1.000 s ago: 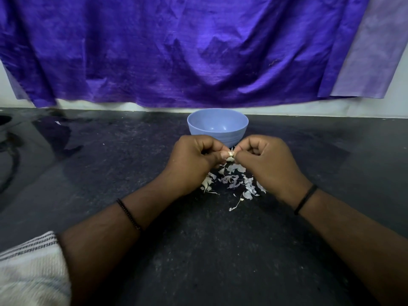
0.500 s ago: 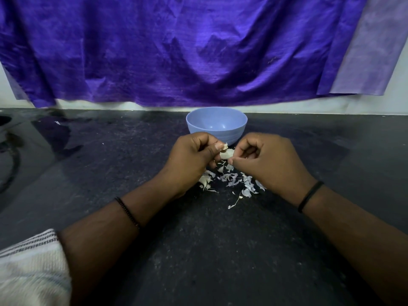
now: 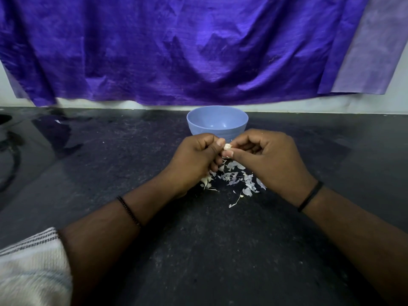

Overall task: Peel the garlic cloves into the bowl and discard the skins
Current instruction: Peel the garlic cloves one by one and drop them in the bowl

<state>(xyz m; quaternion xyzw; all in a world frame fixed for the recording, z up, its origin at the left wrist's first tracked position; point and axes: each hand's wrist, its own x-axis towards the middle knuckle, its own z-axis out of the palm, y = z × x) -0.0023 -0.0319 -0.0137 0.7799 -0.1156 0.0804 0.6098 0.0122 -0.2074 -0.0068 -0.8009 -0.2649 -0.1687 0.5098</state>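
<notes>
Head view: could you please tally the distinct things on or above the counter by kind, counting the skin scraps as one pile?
Bowl, blue: 1
Garlic clove, pinched between both hands: 1
Pile of skins on the counter: 1
Hands, left hand and right hand: 2
Wrist bands: 2
Total: 7

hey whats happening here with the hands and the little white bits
A person is peeling garlic over a dark counter. The left hand and right hand both pinch one garlic clove between their fingertips. Loose skins lie scattered on the counter under the hands. A blue bowl stands just beyond; no cloves show in the part of it that is visible.
</notes>
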